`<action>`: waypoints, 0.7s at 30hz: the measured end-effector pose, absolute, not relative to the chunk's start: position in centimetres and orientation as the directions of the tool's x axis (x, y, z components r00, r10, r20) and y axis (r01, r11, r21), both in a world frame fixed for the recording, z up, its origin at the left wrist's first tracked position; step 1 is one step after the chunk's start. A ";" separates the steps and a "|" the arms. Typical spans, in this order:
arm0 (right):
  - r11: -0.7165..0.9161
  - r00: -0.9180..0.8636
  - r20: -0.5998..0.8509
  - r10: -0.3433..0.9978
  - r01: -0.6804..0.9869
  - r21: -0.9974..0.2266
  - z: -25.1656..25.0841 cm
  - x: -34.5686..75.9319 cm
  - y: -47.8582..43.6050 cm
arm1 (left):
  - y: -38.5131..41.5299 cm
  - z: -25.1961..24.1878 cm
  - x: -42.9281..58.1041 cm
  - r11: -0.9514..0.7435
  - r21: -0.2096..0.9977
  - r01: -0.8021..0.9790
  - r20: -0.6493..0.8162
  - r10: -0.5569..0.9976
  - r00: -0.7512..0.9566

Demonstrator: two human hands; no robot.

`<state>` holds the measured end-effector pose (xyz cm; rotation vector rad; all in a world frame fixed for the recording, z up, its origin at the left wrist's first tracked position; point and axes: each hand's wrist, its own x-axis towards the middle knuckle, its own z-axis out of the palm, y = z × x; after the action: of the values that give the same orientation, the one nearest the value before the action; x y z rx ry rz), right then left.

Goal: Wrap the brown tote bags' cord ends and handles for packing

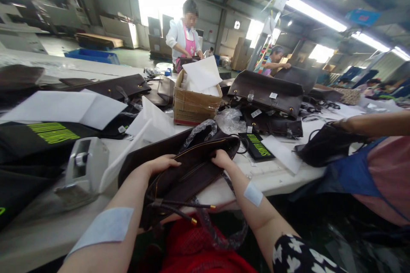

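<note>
A dark brown handbag point(187, 179) lies tilted at the table's front edge, right in front of me, its mouth spread apart. My left hand point(164, 163) is closed over the near rim on the left side. At the right end my right hand point(221, 158) grips the rim, its fingertips partly hidden inside the bag. A handle wrapped in clear plastic point(200, 132) arches up behind the opening. Dark cords with gold tips point(182, 210) hang from the bag's lower left. White patches point(105, 225) cover part of each of my forearms.
A carton point(197, 104) with white sheets stands behind the bag. Left is a tape dispenser point(85, 166); dark pouches with green lettering point(53, 132) lie beyond it. More brown bags point(265, 91) fill the back. A co-worker's arm point(374, 126) reaches in from the right.
</note>
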<state>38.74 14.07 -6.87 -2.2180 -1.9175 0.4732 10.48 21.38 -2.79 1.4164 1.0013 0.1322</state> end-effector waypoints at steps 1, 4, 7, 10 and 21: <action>-0.162 0.128 -0.124 0.984 0.933 -0.323 -6.7 38.5 14.0 | 21.3 -2.8 10.5 0.225 0.857 0.463 -0.493 0.617 0.613; -0.192 0.172 -0.102 0.980 0.950 -0.244 -6.2 37.2 13.9 | 21.1 -2.7 10.7 0.241 0.864 0.443 -0.489 0.611 0.622; -0.210 0.203 -0.071 0.977 0.972 -0.107 -6.0 35.2 14.0 | 20.8 -2.6 10.9 0.236 0.862 0.448 -0.489 0.620 0.614; -0.171 0.169 -0.081 0.982 0.985 -0.015 -5.8 33.3 14.3 | 20.5 -2.3 11.0 0.203 0.861 0.466 -0.479 0.631 0.610; 0.006 0.015 -0.161 0.987 0.992 0.126 -3.8 32.8 14.8 | 20.1 -2.3 11.1 0.059 0.845 0.531 -0.417 0.695 0.586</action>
<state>32.78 14.82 -3.75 -2.3712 -2.3601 0.0429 11.11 20.11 -2.26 1.5995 1.0533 0.1675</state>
